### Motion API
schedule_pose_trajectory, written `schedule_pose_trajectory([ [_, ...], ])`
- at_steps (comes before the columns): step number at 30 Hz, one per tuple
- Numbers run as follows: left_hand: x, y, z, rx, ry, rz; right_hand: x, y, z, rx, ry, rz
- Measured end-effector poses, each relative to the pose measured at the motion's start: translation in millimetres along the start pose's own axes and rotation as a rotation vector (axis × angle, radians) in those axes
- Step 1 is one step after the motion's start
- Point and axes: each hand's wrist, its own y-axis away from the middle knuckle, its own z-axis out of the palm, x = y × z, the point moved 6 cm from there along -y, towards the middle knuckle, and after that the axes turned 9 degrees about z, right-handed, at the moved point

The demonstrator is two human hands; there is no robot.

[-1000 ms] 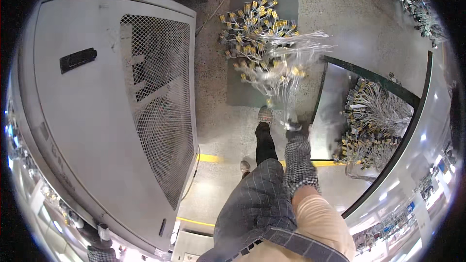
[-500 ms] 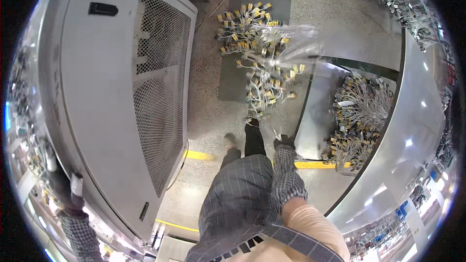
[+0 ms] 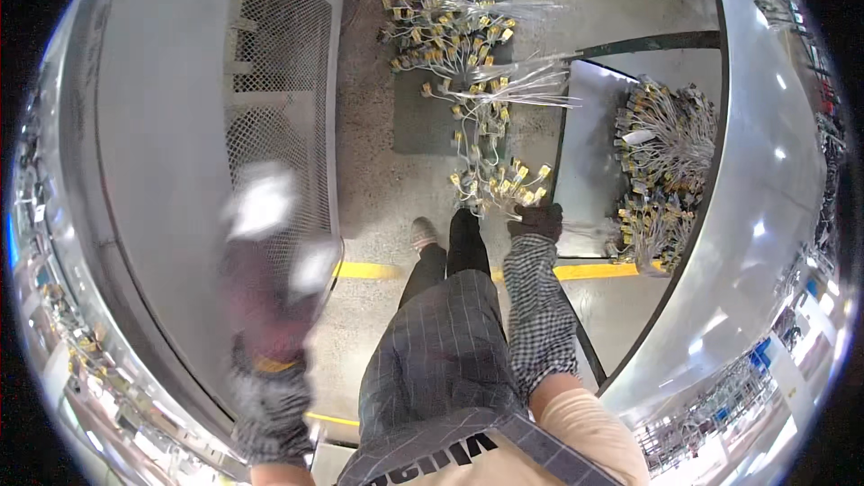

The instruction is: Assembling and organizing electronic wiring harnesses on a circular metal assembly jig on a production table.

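My right hand (image 3: 537,220), in a dark glove, is closed round a bundle of thin pale wires (image 3: 504,187) with yellow-tagged connectors fanning out ahead of it. Pale wire ends trail to the right of the fist. My left hand (image 3: 270,301), in a dark reddish glove, is smeared by motion in front of the grey mesh-panelled cabinet. White blurred patches (image 3: 263,205) show at its fingers; whether these are fingertips or something held is unclear. Beyond my right hand, more wire bundles with yellow-tagged connectors (image 3: 450,31) hang or lie in a column above a dark strip.
The grey cabinet (image 3: 153,144) with mesh panels stands at my left. On my right are a curved metal surface (image 3: 765,189) and, beside it, a metal tray (image 3: 585,139) holding heaped wire bundles (image 3: 670,144). A yellow line (image 3: 369,270) crosses the speckled floor.
My left hand has swung from the far left inward, across the cabinet. My right hand has risen slightly in the picture, with connectors now spread before it. The view has shifted.
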Motion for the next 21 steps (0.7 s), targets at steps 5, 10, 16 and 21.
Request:
schedule_pose_trajectory([
  [5,-44,4,244,-0.647,0.259,-0.592,26,10,81,0.012,-0.637,0.181],
  [10,-69,-21,407,-0.890,0.336,-0.681,45,20,136,0.092,-0.947,0.045],
  [16,-57,-20,463,-0.527,0.034,-0.129,26,2,135,-0.491,-2.370,0.336],
  [21,-39,-21,434,-0.552,0.111,0.100,0,-13,89,-0.709,-2.750,0.453],
])
